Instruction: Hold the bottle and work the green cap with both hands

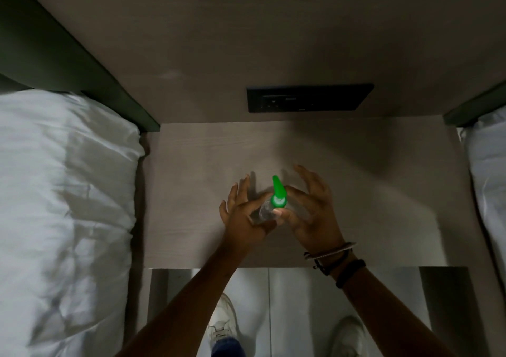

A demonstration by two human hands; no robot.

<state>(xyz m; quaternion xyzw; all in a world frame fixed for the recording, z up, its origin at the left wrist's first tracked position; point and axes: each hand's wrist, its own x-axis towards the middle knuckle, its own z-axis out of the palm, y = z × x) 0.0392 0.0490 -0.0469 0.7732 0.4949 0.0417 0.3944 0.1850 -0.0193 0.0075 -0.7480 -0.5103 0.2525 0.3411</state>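
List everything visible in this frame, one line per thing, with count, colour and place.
spray bottle: 1, clear body with green nozzle top, over the middle of the tabletop, between both hands
bedside table: 1, pale wood grain, centre, between two beds
switch panel: 1, black, on the wall panel above the table
bed with bedding: 1, white, rumpled, left of the table
second bed: 1, white, only its edge shows, at right
headboards: 2, dark green, behind each bed
floor: white, below the table's near edge
shoes: 2, white, on the floor
bracelets: several, dark and light, on the right wrist
left hand: 1, holds the bottle's body
right hand: 1, thumb on the bottle, fingers spread
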